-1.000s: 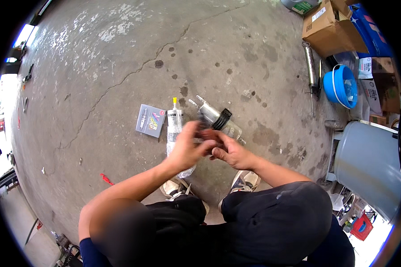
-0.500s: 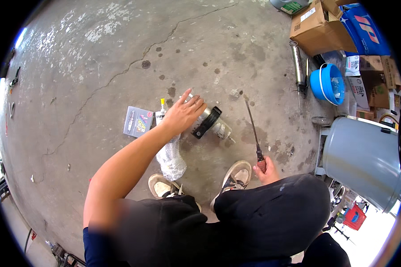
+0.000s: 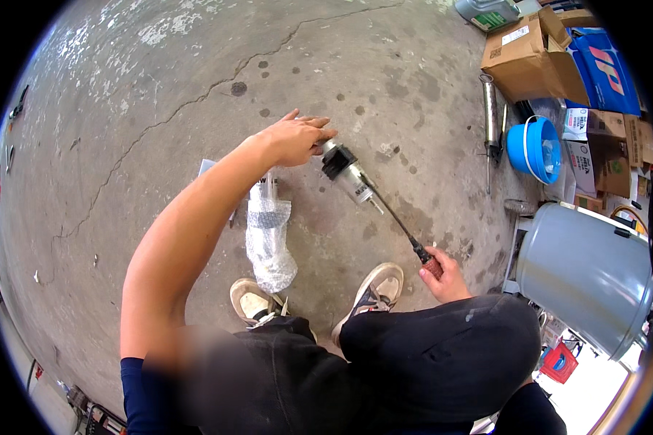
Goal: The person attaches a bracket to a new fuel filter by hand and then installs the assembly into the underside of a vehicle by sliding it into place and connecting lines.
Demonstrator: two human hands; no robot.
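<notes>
My left hand [image 3: 296, 141] reaches far forward, its fingers closed over the upper end of a clear and silver cylinder with a black clamp-like band [image 3: 339, 161]. The cylinder lies tilted over the floor, slightly blurred, its narrow end pointing down and right. In my right hand [image 3: 446, 277] is a long screwdriver [image 3: 408, 230], gripped by its reddish-brown handle. Its dark shaft slants up left, and its tip overlaps the cylinder; whether they touch I cannot tell. A bubble-wrapped bottle [image 3: 270, 250] lies left of the cylinder, partly beneath my left forearm. That forearm hides most of a small printed box [image 3: 207, 167].
My shoes flank the near floor. At the right are a metal syringe-like gun [image 3: 490, 116], a blue bucket [image 3: 531, 148], cardboard boxes [image 3: 527, 64] and a large grey drum [image 3: 584, 272]. Loose tools [image 3: 20, 101] lie far left. The concrete floor [image 3: 174, 87] is cracked and stained.
My left hand has moved forward with the cylinder. My right hand has tilted the screwdriver leftward, bringing its tip over the cylinder. My left forearm now covers most of the box.
</notes>
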